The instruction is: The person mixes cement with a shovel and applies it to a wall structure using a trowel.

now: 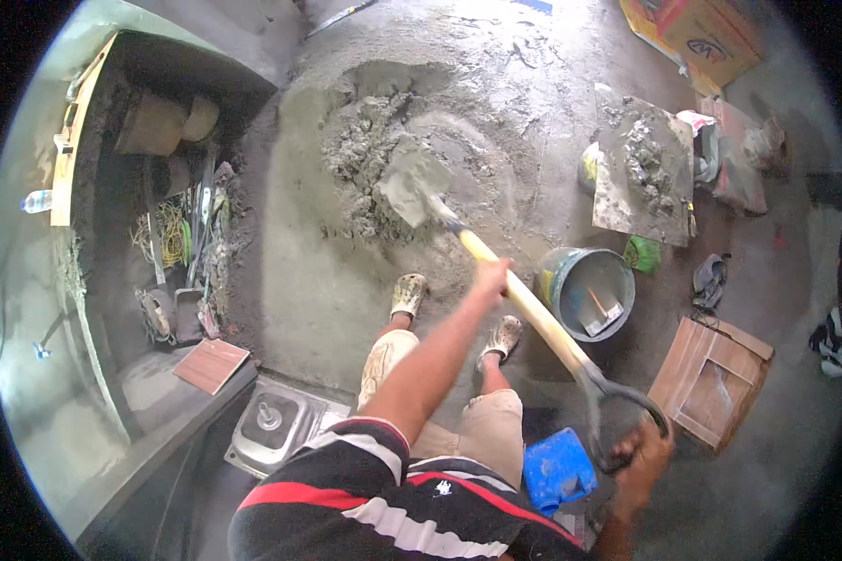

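A long-handled shovel (533, 313) slants across my front, from the lower right up to the middle. My left hand (492, 279) is closed around the pale lower part of its shaft. At the top end, my right hand (642, 454) grips the dark D-shaped handle. The shovel's grey, mortar-coated blade (413, 189) rests on a heap of wet grey mortar (360, 140) spread on the floor. My feet, in clogs, stand just this side of the heap.
Right of the shaft stands a bucket (617, 280) with a tool inside. Beyond it a board (617, 210) carries mortar. Cardboard (674, 374) and a blue container (559, 470) lie near my right side. A steel sink (253, 432) and a brown tile (211, 365) are at left.
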`<state>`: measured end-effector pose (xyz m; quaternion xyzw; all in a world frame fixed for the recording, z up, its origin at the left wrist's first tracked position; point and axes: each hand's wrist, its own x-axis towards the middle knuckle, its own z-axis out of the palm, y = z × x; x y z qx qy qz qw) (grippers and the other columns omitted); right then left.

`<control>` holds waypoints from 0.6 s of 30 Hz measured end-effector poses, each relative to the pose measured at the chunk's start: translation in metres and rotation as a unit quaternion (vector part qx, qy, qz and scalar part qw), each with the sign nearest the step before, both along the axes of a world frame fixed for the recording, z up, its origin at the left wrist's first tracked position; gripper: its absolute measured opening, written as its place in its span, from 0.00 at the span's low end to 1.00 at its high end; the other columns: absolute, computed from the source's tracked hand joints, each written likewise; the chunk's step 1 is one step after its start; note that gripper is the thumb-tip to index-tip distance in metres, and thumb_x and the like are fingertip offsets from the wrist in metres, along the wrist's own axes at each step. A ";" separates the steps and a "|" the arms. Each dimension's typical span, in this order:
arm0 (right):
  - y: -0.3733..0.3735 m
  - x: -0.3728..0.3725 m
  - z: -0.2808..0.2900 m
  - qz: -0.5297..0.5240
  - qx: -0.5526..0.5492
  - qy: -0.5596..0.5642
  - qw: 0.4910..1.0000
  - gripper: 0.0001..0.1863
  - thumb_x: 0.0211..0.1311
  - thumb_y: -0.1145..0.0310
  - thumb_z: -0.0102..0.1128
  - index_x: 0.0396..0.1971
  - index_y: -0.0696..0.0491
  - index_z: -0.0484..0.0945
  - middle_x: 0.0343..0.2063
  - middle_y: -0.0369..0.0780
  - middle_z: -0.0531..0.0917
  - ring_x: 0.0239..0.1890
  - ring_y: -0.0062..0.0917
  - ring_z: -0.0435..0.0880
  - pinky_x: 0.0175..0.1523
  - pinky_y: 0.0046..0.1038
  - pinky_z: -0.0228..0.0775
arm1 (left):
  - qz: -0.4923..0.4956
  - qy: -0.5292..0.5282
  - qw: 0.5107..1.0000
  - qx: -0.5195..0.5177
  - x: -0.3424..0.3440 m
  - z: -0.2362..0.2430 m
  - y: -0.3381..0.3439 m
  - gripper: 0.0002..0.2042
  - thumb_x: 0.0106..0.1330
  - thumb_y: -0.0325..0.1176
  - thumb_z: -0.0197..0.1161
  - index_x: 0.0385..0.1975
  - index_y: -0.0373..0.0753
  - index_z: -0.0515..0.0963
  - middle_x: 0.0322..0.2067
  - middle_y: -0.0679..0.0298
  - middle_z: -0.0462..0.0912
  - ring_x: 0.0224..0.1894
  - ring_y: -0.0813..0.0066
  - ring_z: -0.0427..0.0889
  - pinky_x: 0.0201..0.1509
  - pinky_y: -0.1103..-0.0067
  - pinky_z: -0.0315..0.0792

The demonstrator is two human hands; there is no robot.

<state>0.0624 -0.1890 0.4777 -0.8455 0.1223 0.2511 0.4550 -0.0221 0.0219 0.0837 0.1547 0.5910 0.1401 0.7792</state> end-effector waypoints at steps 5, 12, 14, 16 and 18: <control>0.017 -0.014 -0.040 0.002 -0.001 0.045 0.999 0.07 0.64 0.67 0.59 0.34 0.52 0.71 0.15 0.30 0.66 0.13 0.15 0.67 0.18 0.25 0.67 | 0.020 0.012 1.000 -0.003 -0.018 -0.052 0.034 0.17 0.57 0.33 0.68 0.40 0.32 0.71 0.27 0.59 0.75 0.26 0.62 0.78 0.29 0.62 0.76; -0.020 0.010 0.004 0.039 0.000 0.012 0.999 0.08 0.61 0.66 0.60 0.34 0.53 0.72 0.16 0.30 0.68 0.14 0.16 0.68 0.18 0.25 0.68 | -0.011 0.005 1.000 -0.025 0.002 -0.006 -0.009 0.15 0.55 0.32 0.68 0.36 0.30 0.74 0.26 0.55 0.78 0.25 0.60 0.81 0.25 0.60 0.77; -0.033 0.021 0.038 0.015 -0.039 -0.020 0.999 0.08 0.61 0.66 0.60 0.34 0.53 0.72 0.16 0.30 0.68 0.13 0.16 0.68 0.18 0.25 0.68 | 0.010 -0.071 0.996 -0.055 0.025 0.038 -0.054 0.13 0.55 0.30 0.67 0.33 0.27 0.75 0.25 0.58 0.79 0.24 0.65 0.80 0.30 0.68 0.77; -0.039 0.033 0.047 0.017 -0.039 -0.015 0.999 0.08 0.61 0.67 0.59 0.35 0.54 0.72 0.15 0.30 0.67 0.13 0.16 0.68 0.18 0.24 0.67 | 0.046 -0.078 0.994 -0.062 0.038 0.039 -0.073 0.10 0.57 0.29 0.66 0.32 0.29 0.76 0.24 0.59 0.78 0.23 0.67 0.78 0.28 0.69 0.75; -0.059 0.041 -0.011 0.003 -0.038 0.006 0.999 0.08 0.61 0.68 0.58 0.35 0.54 0.72 0.15 0.30 0.67 0.13 0.15 0.68 0.19 0.24 0.67 | 0.052 -0.037 0.997 -0.051 0.033 0.002 -0.073 0.10 0.58 0.30 0.67 0.33 0.31 0.76 0.22 0.59 0.78 0.23 0.68 0.78 0.28 0.69 0.75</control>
